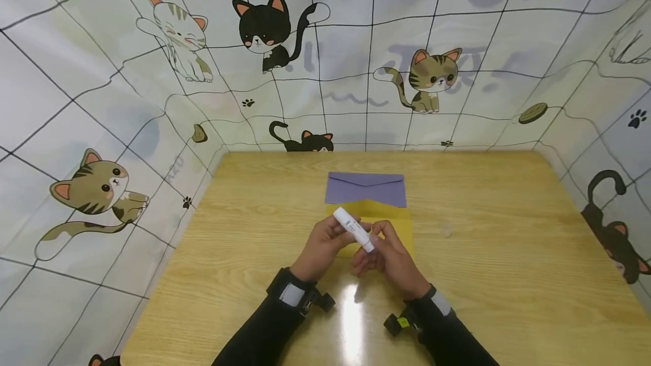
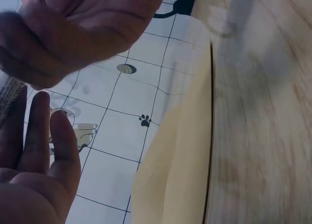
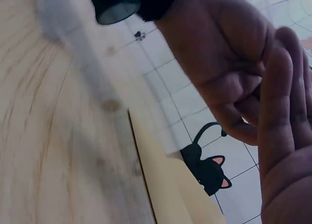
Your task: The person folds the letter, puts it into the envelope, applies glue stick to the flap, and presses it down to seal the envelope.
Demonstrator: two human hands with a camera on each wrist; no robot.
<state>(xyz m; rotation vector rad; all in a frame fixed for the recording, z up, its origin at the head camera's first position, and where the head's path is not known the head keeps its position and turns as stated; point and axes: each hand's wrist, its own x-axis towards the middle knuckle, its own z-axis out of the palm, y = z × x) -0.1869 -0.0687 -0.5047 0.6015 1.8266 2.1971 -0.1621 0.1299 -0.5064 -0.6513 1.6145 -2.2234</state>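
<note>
A white glue stick (image 1: 354,229) with small print on its side is held at a slant over the table, between both hands. My left hand (image 1: 325,244) grips it around the middle, thumb lying along the barrel. At its lower right end, the thumb and fingertips of my right hand (image 1: 389,256) pinch it. Under the hands a yellow envelope (image 1: 402,225) lies with its flap raised, partly covered by them. Behind that is a purple envelope (image 1: 365,190), flap folded down. The left wrist view catches only a bit of the printed barrel (image 2: 9,99).
The wooden table (image 1: 244,208) meets a cat-print cloth wall (image 1: 346,95) at the back and both sides. A small clear round piece (image 1: 446,232) lies to the right of the yellow envelope. Dark wrist cameras (image 1: 399,323) sit on both wrists.
</note>
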